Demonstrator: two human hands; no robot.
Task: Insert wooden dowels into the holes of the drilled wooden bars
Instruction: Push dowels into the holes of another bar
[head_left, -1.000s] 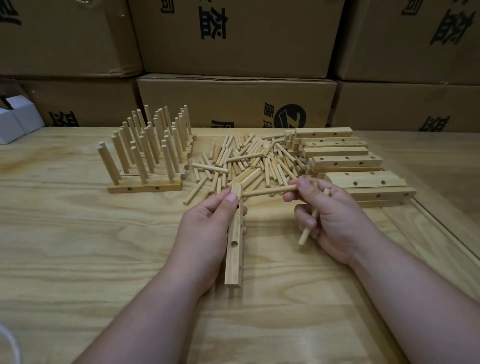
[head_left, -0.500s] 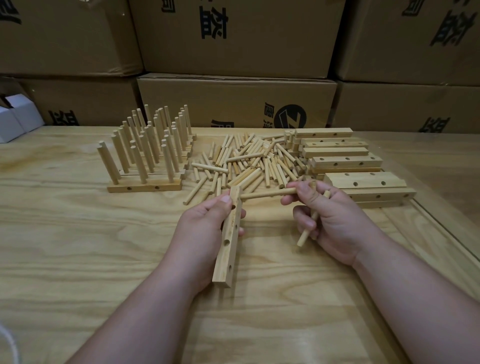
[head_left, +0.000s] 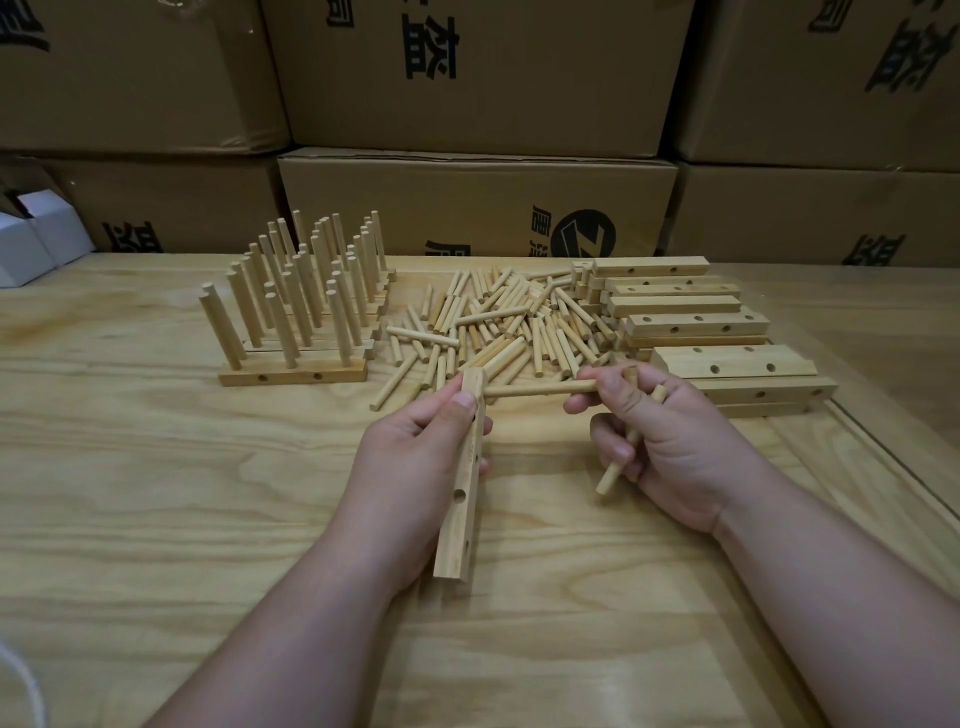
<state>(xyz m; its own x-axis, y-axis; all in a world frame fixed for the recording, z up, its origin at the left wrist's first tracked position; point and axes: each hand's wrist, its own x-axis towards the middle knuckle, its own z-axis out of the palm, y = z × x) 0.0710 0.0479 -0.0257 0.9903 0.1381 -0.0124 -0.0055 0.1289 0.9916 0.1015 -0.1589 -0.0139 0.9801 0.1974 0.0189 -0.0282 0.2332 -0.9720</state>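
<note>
Pale wood covers nearly everything on the table (head_left: 156, 519). The person's left hand (head_left: 415, 467) is wrapped around a drilled bar (head_left: 462, 519), holding it lengthwise toward the body with its far end raised. The right hand (head_left: 670, 447) pinches a dowel (head_left: 540, 389) between thumb and fingertips, its tip touching the side of the bar's far end, apparently at a hole there, though I cannot tell how deep it sits. A second spare dowel (head_left: 613, 467) is tucked under the curled lower fingers of that same hand.

From where things lie, I would say the job is somewhere in the middle. On the left, back from the hands, stands a cluster of finished bars (head_left: 291, 371), each bristling with upright pegs. In the centre is a loose heap of dowels (head_left: 498, 327), plenty left. On the right sits a stack of empty drilled bars (head_left: 696, 325), holes bare. The bar in hand shows at least two open holes along its near half, so it needs several more pegs.
</note>
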